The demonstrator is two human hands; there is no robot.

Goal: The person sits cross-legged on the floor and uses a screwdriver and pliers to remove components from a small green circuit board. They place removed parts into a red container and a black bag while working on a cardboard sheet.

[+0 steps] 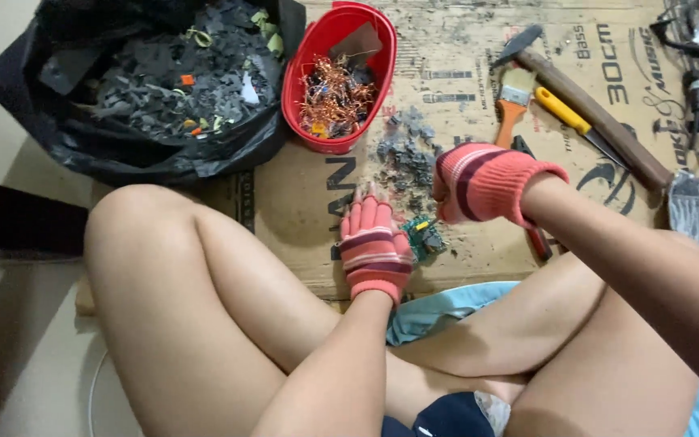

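The left hand point(375, 249), in a pink striped knit glove, lies flat with fingers together, pressing down beside a small green circuit board point(422, 232) at its 3 o'clock; the board rests on the flattened brown cardboard sheet point(479, 48) spread over the floor; the right hand point(479, 183), gloved the same, is curled into a closed fist just above the board, and what it grips, if anything, cannot be told; a scatter of grey broken fragments point(408, 152) lies at 12 o'clock from the board; farther at 11 o'clock stands a red oval plastic basket point(305, 69) holding tangled copper wire point(335, 97); at 10 o'clock a black plastic bag point(163, 158) gapes, full of dark scraps; at 1 o'clock lie a wooden-handled hammer point(592, 109), an orange-handled paintbrush point(513, 101) and a yellow-handled knife point(572, 120), close together.
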